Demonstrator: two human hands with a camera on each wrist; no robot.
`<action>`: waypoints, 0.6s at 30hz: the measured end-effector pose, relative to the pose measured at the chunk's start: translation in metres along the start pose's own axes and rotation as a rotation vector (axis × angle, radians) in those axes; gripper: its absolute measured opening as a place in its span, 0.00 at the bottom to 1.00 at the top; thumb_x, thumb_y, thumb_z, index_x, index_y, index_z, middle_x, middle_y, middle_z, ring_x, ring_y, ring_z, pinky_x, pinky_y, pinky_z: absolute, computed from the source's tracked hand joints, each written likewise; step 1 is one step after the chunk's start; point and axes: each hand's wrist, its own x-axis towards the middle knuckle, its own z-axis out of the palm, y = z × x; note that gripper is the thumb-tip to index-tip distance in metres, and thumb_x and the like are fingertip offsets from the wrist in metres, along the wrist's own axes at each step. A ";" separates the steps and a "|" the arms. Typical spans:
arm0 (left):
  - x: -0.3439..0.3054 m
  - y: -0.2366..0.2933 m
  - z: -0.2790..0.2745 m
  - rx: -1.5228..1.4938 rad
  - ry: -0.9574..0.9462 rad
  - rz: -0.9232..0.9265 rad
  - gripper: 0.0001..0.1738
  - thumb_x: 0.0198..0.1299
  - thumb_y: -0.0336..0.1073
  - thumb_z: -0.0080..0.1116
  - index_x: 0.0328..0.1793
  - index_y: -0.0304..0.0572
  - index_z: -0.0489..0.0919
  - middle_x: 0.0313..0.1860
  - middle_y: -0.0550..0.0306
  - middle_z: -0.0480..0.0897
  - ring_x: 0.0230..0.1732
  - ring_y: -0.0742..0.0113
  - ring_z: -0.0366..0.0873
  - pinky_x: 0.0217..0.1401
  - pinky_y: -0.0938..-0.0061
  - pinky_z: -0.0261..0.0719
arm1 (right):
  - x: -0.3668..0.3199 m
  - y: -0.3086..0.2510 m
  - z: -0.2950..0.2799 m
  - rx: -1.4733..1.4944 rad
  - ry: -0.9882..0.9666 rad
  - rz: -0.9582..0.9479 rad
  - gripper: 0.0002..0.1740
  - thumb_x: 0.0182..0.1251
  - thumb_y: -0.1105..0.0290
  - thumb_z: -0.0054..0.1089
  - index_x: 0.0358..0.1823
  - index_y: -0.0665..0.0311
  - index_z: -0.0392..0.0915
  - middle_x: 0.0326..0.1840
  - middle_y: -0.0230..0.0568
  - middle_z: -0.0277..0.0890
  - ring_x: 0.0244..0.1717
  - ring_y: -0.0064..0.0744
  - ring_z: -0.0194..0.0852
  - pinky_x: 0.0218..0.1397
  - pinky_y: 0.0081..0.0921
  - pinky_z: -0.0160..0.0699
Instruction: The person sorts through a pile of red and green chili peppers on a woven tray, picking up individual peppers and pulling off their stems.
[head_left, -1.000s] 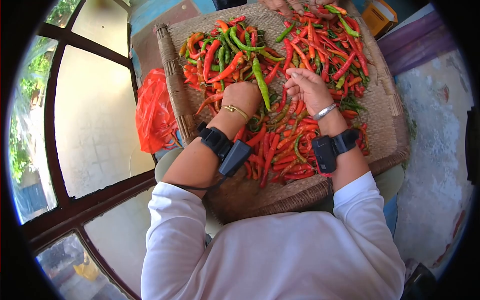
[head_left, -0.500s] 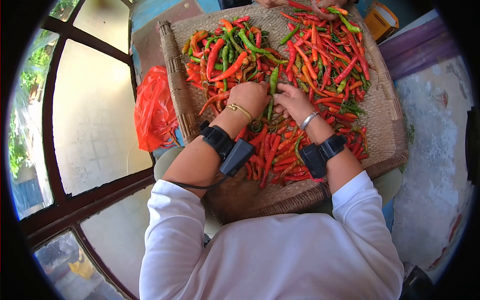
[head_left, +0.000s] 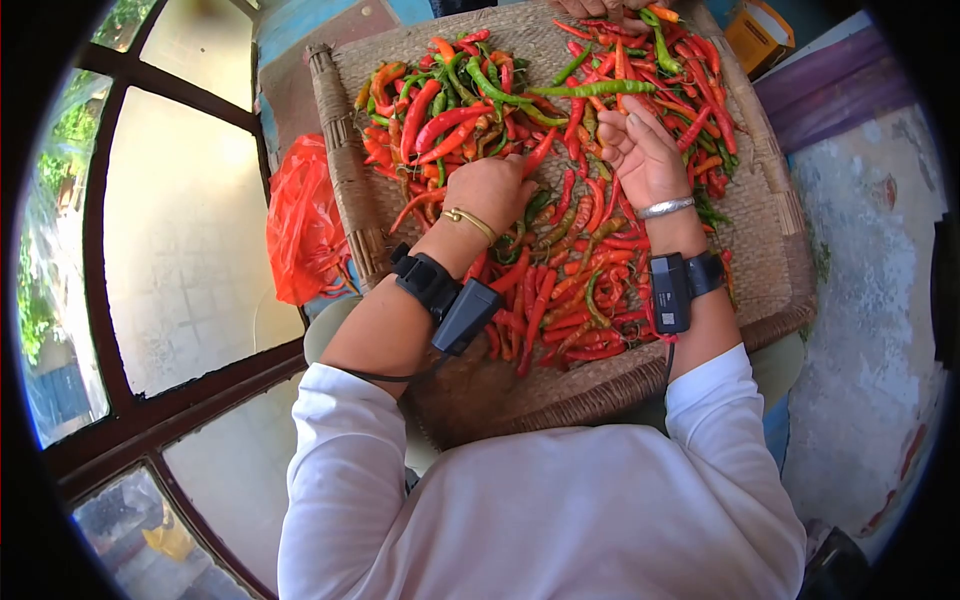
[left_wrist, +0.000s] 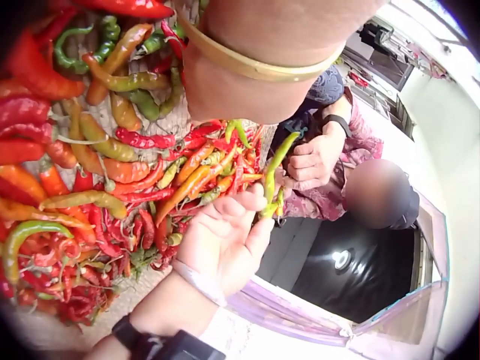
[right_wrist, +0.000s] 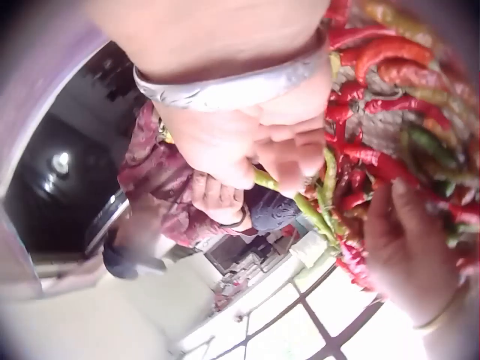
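My left hand (head_left: 487, 193) reaches down into the chilies on the mat, its thumb and forefinger at the lower end of a red chili pepper (head_left: 541, 150). In the right wrist view, the left fingertips (right_wrist: 401, 193) meet at that chili. My right hand (head_left: 645, 158) is raised over the chilies, palm turned up, with a long green chili pepper (head_left: 590, 88) at its thumb and fingertips. The left wrist view has this green chili (left_wrist: 277, 161) slanting up from the thumb and forefinger. In the right wrist view, the fingers hide part of it.
Mixed red and green chilies (head_left: 440, 110) cover much of the woven mat (head_left: 770, 230). Another person's hands (head_left: 610, 12) work at the far edge. A red plastic bag (head_left: 305, 220) lies left, near the window (head_left: 190, 230); an orange box (head_left: 757, 38) stands back right.
The green chili, between both hands half a second ago, has moved away and right with my right hand, now lying crosswise. My left hand stays near the same spot, now at a red chili.
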 end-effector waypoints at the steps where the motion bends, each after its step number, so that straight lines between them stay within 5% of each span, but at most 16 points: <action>1: 0.000 0.000 -0.001 0.030 -0.042 -0.015 0.15 0.50 0.46 0.54 0.37 0.45 0.74 0.25 0.49 0.78 0.30 0.53 0.77 0.28 0.61 0.75 | 0.003 -0.001 -0.009 0.011 -0.022 -0.010 0.23 0.62 0.69 0.48 0.57 0.71 0.60 0.37 0.45 0.75 0.36 0.28 0.75 0.31 0.23 0.74; 9: 0.004 0.002 0.002 0.119 -0.142 -0.064 0.12 0.49 0.42 0.54 0.32 0.42 0.77 0.29 0.51 0.80 0.33 0.56 0.79 0.34 0.65 0.77 | -0.008 0.018 -0.010 -0.424 -0.208 0.329 0.17 0.62 0.67 0.49 0.50 0.69 0.67 0.29 0.36 0.73 0.26 0.20 0.72 0.23 0.14 0.69; 18: 0.007 -0.008 -0.001 -0.151 -0.188 -0.089 0.13 0.45 0.41 0.56 0.30 0.38 0.79 0.27 0.48 0.79 0.30 0.56 0.78 0.33 0.66 0.76 | -0.018 0.039 -0.003 -0.594 -0.061 0.426 0.19 0.61 0.64 0.51 0.49 0.70 0.68 0.30 0.38 0.72 0.24 0.19 0.70 0.19 0.14 0.66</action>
